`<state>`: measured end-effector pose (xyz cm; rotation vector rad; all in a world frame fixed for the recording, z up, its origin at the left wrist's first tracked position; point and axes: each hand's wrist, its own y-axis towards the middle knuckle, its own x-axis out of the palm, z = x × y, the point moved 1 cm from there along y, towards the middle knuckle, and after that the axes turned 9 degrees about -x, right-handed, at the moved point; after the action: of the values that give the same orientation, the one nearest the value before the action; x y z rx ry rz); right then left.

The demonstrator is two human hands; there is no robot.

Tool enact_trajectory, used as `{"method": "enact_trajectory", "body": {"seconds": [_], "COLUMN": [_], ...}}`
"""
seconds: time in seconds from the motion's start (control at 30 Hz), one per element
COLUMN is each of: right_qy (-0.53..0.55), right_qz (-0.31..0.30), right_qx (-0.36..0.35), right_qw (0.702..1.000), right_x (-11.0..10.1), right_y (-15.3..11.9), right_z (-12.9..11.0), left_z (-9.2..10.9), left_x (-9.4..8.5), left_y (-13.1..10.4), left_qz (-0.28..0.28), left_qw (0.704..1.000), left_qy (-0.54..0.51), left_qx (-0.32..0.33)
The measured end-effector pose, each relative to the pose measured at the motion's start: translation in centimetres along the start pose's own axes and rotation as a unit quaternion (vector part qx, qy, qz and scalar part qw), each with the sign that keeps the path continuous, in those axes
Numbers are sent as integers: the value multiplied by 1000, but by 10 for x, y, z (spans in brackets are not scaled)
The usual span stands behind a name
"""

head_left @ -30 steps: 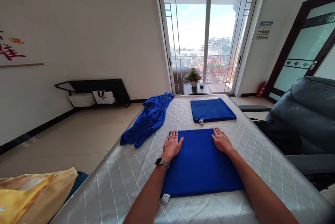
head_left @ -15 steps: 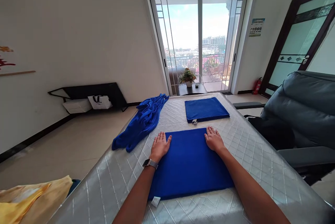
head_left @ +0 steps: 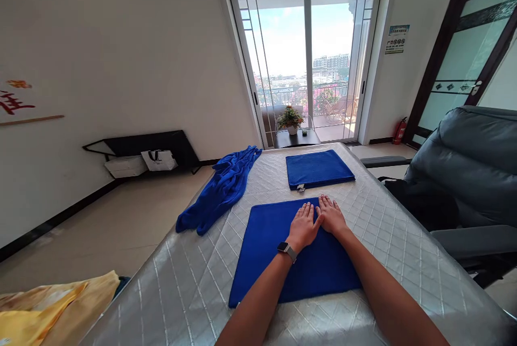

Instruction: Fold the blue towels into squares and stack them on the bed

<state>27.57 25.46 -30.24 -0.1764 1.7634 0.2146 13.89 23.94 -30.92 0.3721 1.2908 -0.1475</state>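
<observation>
A blue cloth (head_left: 262, 249), folded into a flat rectangle, lies on the quilted silvery mattress (head_left: 189, 281) in front of me. My left hand (head_left: 305, 226) rests flat on the cloth's upper part, fingers pointing away, a watch on its wrist. Right beside it, my right hand (head_left: 332, 215) lies flat near the cloth's far edge, and the left thumb meets it. Neither hand grips anything. Beyond them sits another folded blue cloth (head_left: 319, 167) with a small white tag at its near corner. A crumpled blue cloth (head_left: 224, 189) lies at the mattress's left edge.
A dark padded chair (head_left: 464, 173) stands close along the right side. Yellow and tan fabric (head_left: 52, 305) is at lower left. Past the mattress's far end, a small dark table (head_left: 297, 140) holds a potted plant (head_left: 291, 119) before the sliding glass door (head_left: 278, 44).
My left hand has slid right across the folded cloth, from its left edge to beside my right hand. The right hand has stayed in place. The view has shifted slightly.
</observation>
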Motion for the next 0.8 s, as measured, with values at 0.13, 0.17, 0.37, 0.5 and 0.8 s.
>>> {"method": "enact_trajectory", "body": {"seconds": [0.13,0.17,0.37,0.5,0.8], "right_qy": [15,16,12,1,-17], "right_qz": [8,8,2,3,-15], "right_qx": [13,15,15,16,34], "right_qw": [1000,1000,1000,1000,999], "right_x": [0,0,0,-1,-4], "right_y": [2,2,0,-1,-2], "right_z": [-3,-3,-2,-2,-6], "left_z": [-72,-93,-174,-176,-170], "left_x": [-28,-36,-62,-59,-65], "left_y": [-14,-17,-40,-43,-45], "left_qz": [-15,-15,9,18,10], "left_qw": [995,992,972,972,973], "left_qy": [46,56,84,84,78], "left_qx": [-89,-115,-221,-219,-215]}}
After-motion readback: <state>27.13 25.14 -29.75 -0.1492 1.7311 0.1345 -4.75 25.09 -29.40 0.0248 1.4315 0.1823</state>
